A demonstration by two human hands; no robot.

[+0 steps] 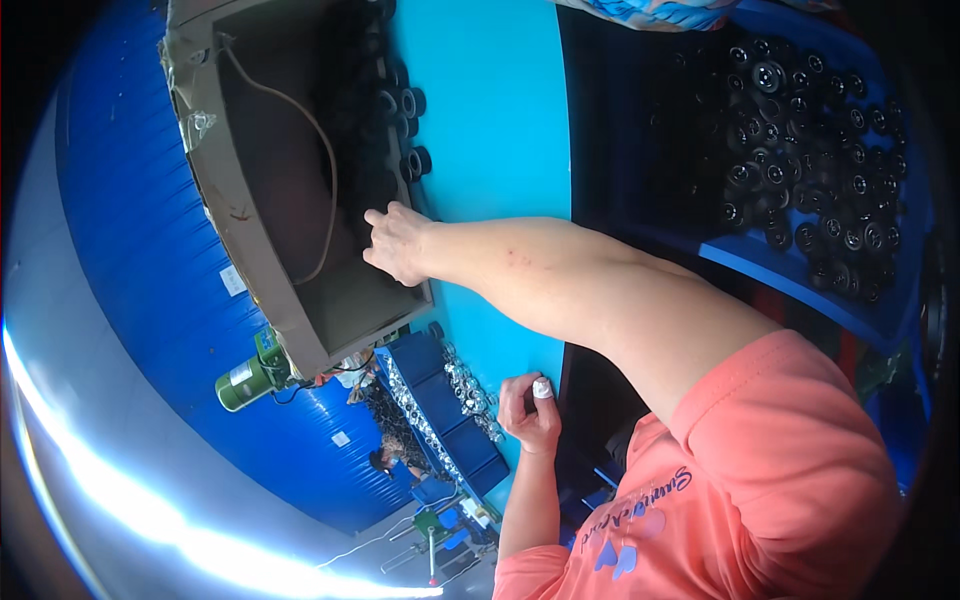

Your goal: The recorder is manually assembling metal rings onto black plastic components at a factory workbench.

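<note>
My right hand [398, 243], on the upper of the two arms in the picture, reaches over the near edge of an open brown cardboard box [300, 335]. Its fingers are curled, and whatever they might hold is hidden. Beside that hand, several black wheel-like rings [412, 102] sit along the box's edge on the turquoise tabletop [490, 120]. Lower down, my left hand [530, 415] is close to the table's edge with its fingers folded in. White wrapping covers its thumb tip. Nothing can be made out inside that hand.
A blue crate [760, 262] at the right holds many black wheels [775, 172] with pale centres. Blue trays [425, 385] with shiny metal parts [465, 385] lie beyond my left hand. A green motor [243, 385] stands beside the box, and a person [400, 455] is farther off.
</note>
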